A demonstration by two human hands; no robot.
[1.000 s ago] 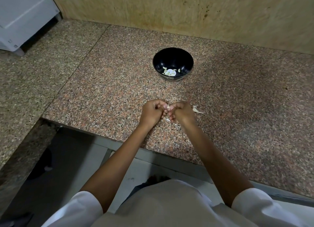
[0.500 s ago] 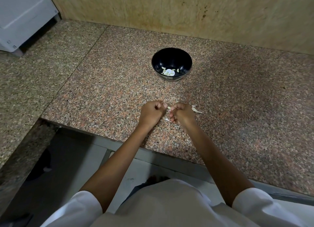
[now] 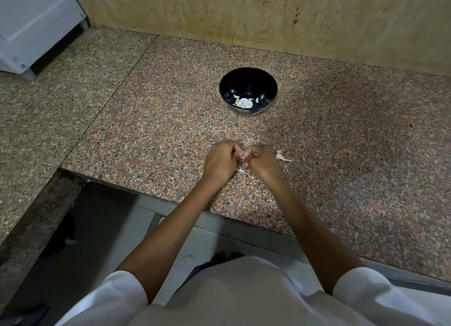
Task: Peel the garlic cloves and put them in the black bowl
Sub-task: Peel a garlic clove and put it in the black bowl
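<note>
The speckled pink granite tabletop (image 3: pixel 170 130) leaves open room all round the round black bowl (image 3: pixel 244 81); its front edge lies well on the person's side of the bowl. The bowl holds several peeled pale cloves (image 3: pixel 244 103), so the task looks partly done. Nearer than the bowl, the left hand (image 3: pixel 219 162) and right hand (image 3: pixel 262 163) meet, each grip curled tight, pinching one small garlic clove (image 3: pixel 242 157), mostly hidden. Papery white skins (image 3: pixel 283 156) lie just beside the hands.

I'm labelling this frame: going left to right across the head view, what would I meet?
A white appliance, left hand, right hand, garlic skin scrap. The black bowl spans both hands, so its place is unclear.
</note>
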